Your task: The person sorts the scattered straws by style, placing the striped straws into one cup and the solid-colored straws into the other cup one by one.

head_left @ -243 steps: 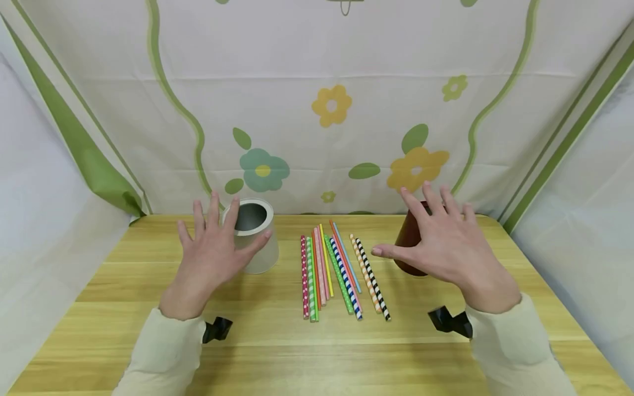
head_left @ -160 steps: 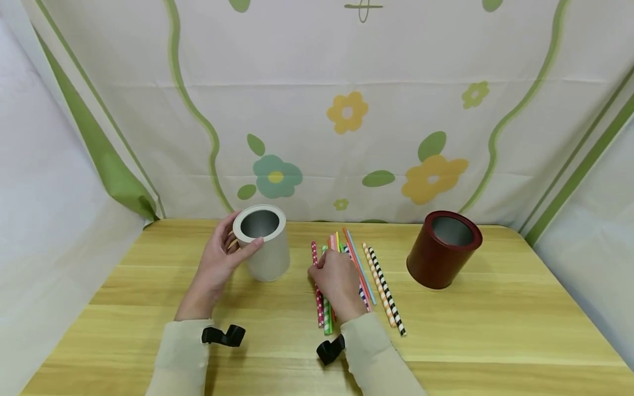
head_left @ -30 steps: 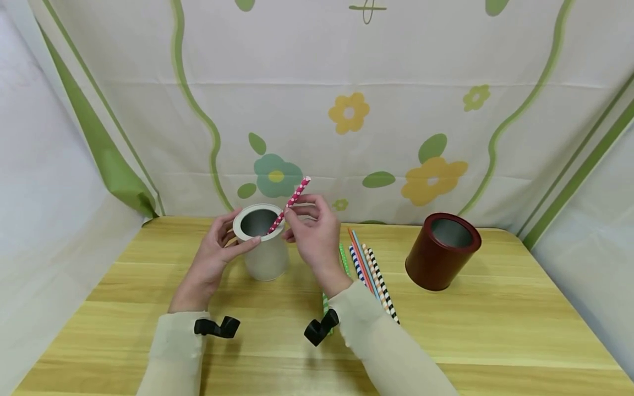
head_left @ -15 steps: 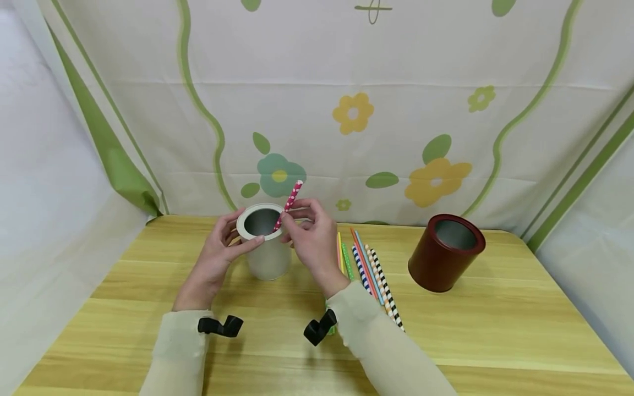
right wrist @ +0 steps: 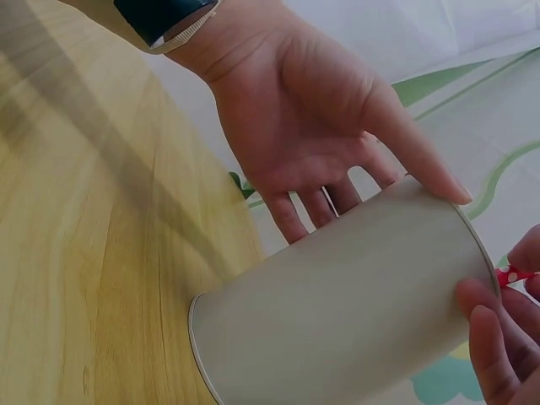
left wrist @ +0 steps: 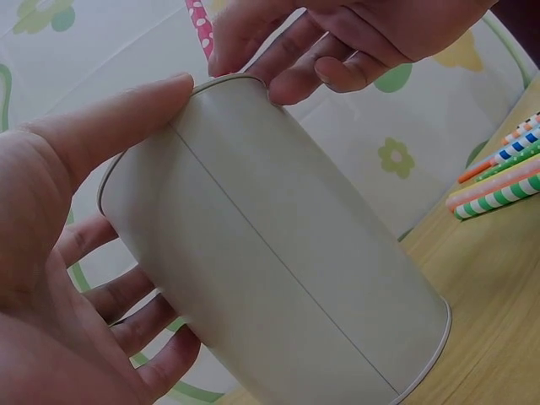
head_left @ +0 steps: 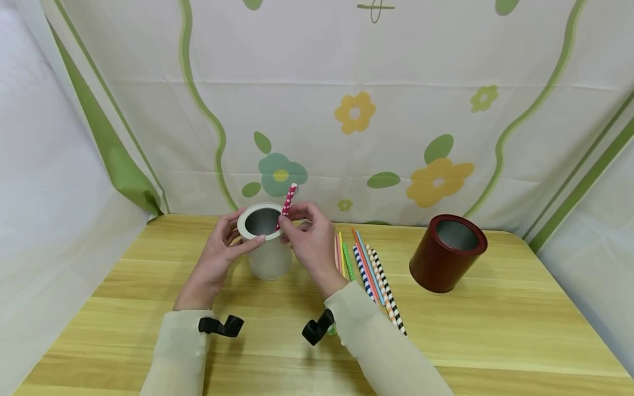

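Observation:
My left hand (head_left: pixel 210 261) grips the white can (head_left: pixel 269 261) from the left, its thumb at the rim and its fingers round the far side. The can stands upright on the table. Between thumb and fingers, my right hand (head_left: pixel 314 239) pinches a pink straw with white dots (head_left: pixel 289 199). The straw's lower end is inside the can's mouth, and its upper part leans slightly right. In the left wrist view, fingertips of the right hand (left wrist: pixel 337 42) touch the can's rim. The right wrist view shows only a short piece of the straw (right wrist: pixel 510 275).
Several paper straws lie right of the can, among them a black-and-white striped one (head_left: pixel 388 291); my right forearm hides part of them. A dark red can (head_left: pixel 443 258) stands farther right on the wooden table (head_left: pixel 510 308). A flowered curtain (head_left: pixel 317 71) hangs behind.
Both hands were spread at first; then the left took the white can and the right reached into the straws. The pink dotted straw left the table, entered the can and tipped more upright.

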The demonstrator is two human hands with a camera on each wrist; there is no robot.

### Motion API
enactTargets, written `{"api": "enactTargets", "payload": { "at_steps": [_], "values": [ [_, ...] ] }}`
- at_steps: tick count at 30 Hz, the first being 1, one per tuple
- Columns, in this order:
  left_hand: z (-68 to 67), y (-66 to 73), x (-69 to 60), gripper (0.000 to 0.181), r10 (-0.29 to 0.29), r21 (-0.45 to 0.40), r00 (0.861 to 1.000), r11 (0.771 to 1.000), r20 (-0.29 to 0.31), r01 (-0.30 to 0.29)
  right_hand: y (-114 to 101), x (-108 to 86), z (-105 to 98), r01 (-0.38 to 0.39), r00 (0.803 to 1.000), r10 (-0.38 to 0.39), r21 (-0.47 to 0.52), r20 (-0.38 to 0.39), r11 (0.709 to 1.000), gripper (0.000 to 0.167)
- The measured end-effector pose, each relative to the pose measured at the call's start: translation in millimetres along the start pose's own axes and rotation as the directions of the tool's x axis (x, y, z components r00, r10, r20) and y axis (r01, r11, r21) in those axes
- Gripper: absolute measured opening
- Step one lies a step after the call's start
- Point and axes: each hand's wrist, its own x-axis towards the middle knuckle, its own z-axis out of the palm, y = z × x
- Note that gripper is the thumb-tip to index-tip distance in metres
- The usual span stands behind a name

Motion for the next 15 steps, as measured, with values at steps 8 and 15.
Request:
{"api": "enactTargets", "payload": {
  "at_steps": [8, 15],
  "values": [
    [0.6, 0.5, -0.4, 0.086, 0.009, -0.001, 1.000, 1.000, 0.006, -0.009, 0.6, -0.2, -0.6, -0.018, 1.000, 0.018, -0.009, 0.017, 1.000, 0.018],
    [0.7, 0.4, -0.8, 0.086, 0.010, 0.000, 1.000, 1.000, 0.006, -0.010, 3.2, -1.7, -0.5, 0.026, 0.999, -0.025, -0.073, 0.019, 0.997, 0.017]
  ]
}}
